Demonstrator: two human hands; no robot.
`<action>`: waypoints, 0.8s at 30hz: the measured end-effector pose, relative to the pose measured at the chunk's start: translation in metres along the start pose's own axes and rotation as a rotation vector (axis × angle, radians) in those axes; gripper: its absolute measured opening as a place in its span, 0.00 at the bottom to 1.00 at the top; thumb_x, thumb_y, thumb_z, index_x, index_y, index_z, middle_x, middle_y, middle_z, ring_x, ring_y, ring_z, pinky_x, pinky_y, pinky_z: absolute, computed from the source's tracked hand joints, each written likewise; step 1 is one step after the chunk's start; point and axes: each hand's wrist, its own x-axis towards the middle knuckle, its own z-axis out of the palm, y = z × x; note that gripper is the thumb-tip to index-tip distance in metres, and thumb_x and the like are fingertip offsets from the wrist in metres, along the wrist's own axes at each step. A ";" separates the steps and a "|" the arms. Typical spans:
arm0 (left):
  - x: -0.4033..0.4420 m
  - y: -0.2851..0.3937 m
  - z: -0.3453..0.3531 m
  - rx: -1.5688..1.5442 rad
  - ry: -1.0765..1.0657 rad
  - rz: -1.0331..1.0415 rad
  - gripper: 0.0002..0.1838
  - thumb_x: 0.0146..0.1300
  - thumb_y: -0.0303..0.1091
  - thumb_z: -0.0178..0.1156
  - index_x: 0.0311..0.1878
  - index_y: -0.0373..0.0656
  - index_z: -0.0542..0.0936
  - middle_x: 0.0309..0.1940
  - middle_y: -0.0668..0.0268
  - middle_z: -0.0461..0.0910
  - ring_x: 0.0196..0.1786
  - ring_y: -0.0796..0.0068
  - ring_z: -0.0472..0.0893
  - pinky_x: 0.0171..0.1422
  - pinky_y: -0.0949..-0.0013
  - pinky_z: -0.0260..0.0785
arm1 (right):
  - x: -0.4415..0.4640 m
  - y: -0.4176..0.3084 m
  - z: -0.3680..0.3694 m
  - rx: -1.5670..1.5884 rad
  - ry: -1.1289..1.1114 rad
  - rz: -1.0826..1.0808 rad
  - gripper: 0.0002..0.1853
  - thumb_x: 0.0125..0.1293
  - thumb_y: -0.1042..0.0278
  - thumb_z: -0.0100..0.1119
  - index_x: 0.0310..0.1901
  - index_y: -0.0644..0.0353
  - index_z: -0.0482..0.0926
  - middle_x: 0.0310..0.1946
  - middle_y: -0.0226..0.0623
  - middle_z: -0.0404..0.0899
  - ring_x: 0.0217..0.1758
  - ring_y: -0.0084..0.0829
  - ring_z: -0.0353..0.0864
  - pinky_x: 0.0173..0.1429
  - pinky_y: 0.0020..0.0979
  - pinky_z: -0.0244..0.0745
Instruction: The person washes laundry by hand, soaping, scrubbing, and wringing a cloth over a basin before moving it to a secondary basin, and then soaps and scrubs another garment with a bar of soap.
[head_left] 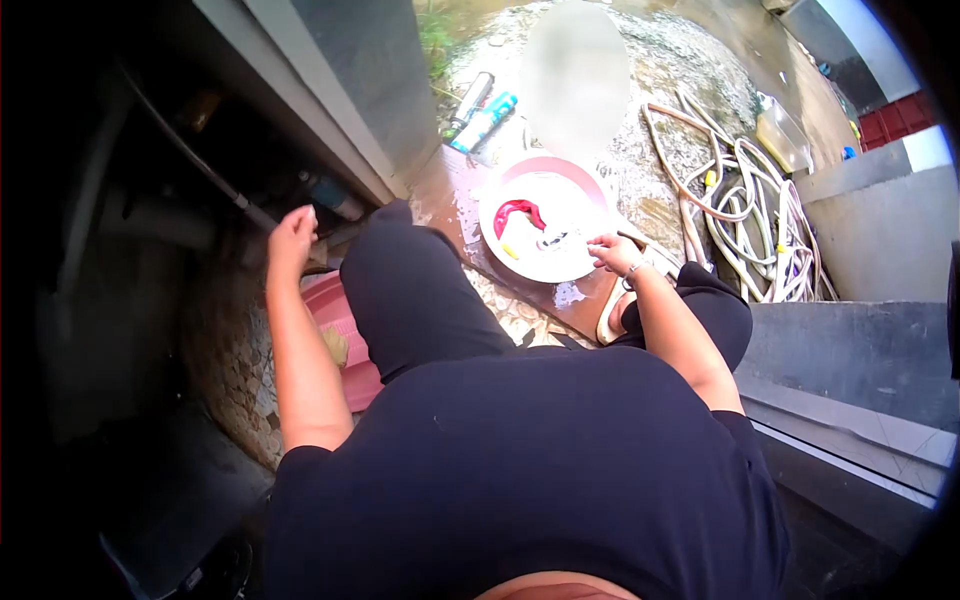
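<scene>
A round pink basin (590, 180) stands on the wet ledge in front of me, its inside washed out white by the light. In it lie a curved red piece (515, 212), a small yellow piece (511, 251) and a little dark object (550, 240). My right hand (612, 253) is at the basin's right rim, fingers bent together; what they pinch is too small to tell. My left hand (291, 243) is raised at the left, closed, beside a dark hose end (250, 210). Anything inside its fingers cannot be made out.
Pale hose (765, 215) lies coiled on rough ground at the right, near a clear plastic tub (783, 135). A blue bottle (484, 122) and a dark cylinder (472, 98) lie beyond the basin. Pink ridged plastic (335, 315) sits under my left arm. A wall (850, 350) borders the right.
</scene>
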 end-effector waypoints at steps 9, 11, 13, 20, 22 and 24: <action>0.020 0.175 0.156 0.119 -0.509 0.437 0.16 0.58 0.37 0.58 0.48 0.42 0.78 0.40 0.57 0.81 0.42 0.70 0.79 0.47 0.70 0.70 | 0.029 -0.002 0.001 -0.089 -0.026 0.132 0.16 0.58 0.57 0.59 0.46 0.53 0.78 0.33 0.26 0.79 0.32 0.19 0.79 0.28 0.22 0.69; 0.024 0.168 0.198 0.140 -0.650 0.458 0.16 0.58 0.37 0.59 0.48 0.43 0.78 0.40 0.56 0.81 0.42 0.66 0.80 0.47 0.69 0.70 | 0.042 0.005 0.006 -0.120 -0.028 0.165 0.17 0.57 0.56 0.60 0.45 0.54 0.79 0.32 0.28 0.80 0.32 0.19 0.79 0.30 0.23 0.70; 0.017 0.172 0.223 0.254 -0.768 0.390 0.16 0.58 0.34 0.59 0.48 0.38 0.77 0.39 0.57 0.81 0.42 0.74 0.79 0.47 0.71 0.70 | 0.057 0.016 0.008 -0.114 -0.037 0.185 0.17 0.56 0.56 0.61 0.45 0.54 0.79 0.32 0.28 0.80 0.32 0.20 0.79 0.31 0.23 0.71; 0.032 0.156 0.266 0.514 -1.004 0.310 0.19 0.56 0.38 0.61 0.50 0.42 0.77 0.39 0.55 0.80 0.41 0.64 0.80 0.48 0.65 0.70 | 0.117 0.037 0.001 -0.272 -0.029 0.109 0.19 0.54 0.56 0.62 0.46 0.56 0.78 0.35 0.38 0.81 0.37 0.27 0.79 0.45 0.27 0.73; 0.041 0.161 0.273 0.433 -0.877 0.272 0.20 0.55 0.37 0.61 0.51 0.43 0.76 0.38 0.56 0.81 0.40 0.64 0.80 0.47 0.65 0.70 | 0.137 0.035 -0.001 -0.313 -0.035 0.102 0.22 0.53 0.55 0.62 0.49 0.55 0.77 0.40 0.40 0.80 0.42 0.30 0.80 0.48 0.28 0.73; 0.047 0.156 0.280 0.419 -0.866 0.245 0.20 0.55 0.36 0.61 0.51 0.42 0.76 0.36 0.56 0.81 0.39 0.64 0.80 0.46 0.65 0.71 | 0.155 0.029 -0.002 -0.386 -0.029 0.071 0.24 0.52 0.55 0.62 0.51 0.55 0.75 0.44 0.44 0.79 0.48 0.35 0.78 0.53 0.30 0.71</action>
